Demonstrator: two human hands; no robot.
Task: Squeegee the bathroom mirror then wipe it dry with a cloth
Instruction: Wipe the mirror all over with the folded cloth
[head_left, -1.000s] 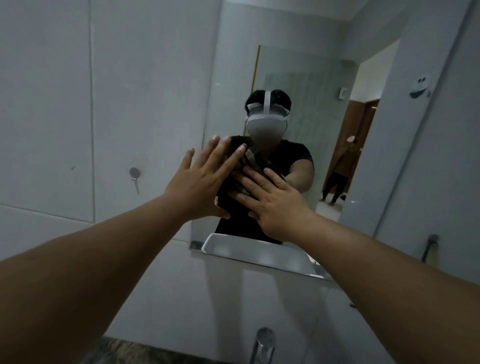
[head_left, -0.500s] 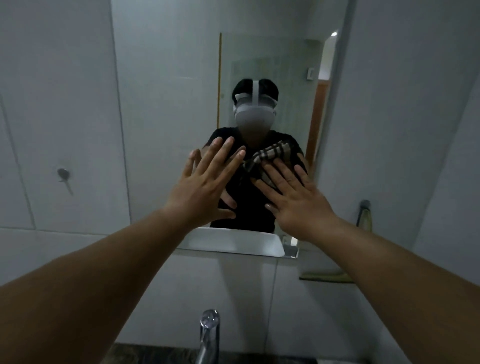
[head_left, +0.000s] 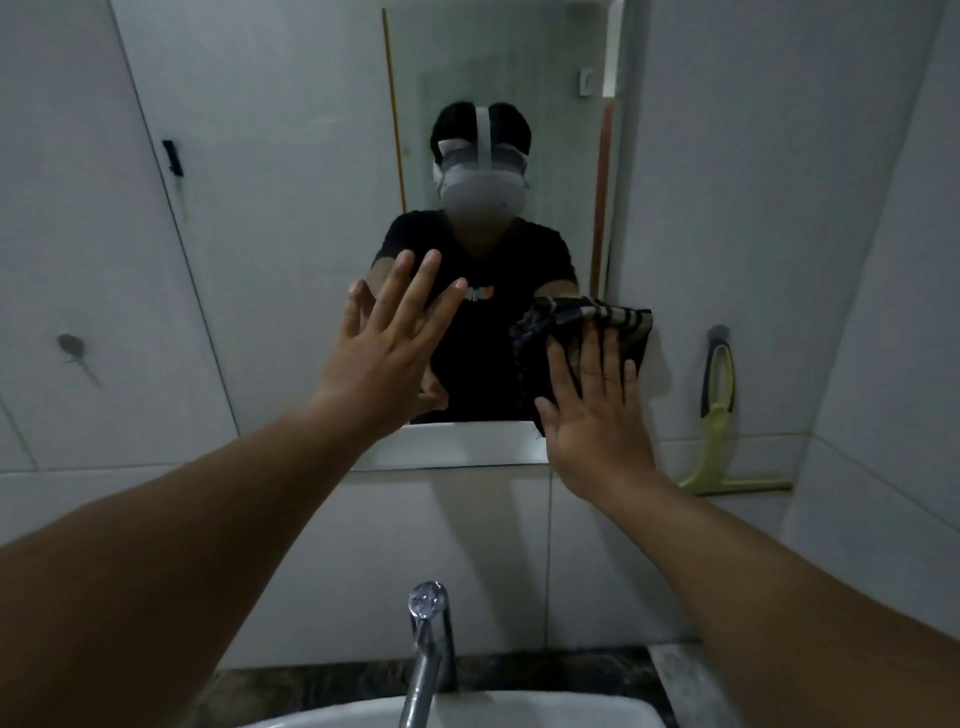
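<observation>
A: Your right hand (head_left: 597, 415) lies flat over the cloth (head_left: 587, 332), so the lower half of the cloth is hidden; only its top and left folds show.

B: And the mirror (head_left: 498, 130)?

A: Top edge cut off by the frame's upper border. The cloth covers its lower right corner.

B: Your left hand (head_left: 384, 353)?

A: Palm side hidden; whether it touches the glass, can't tell.

B: Bottom of frame?

A: Sink (head_left: 467, 714) cut off, only the back rim shows. Tap (head_left: 428, 649) spout end hidden. Squeegee (head_left: 719, 431) blade at right: partly blurred, dim.
</observation>
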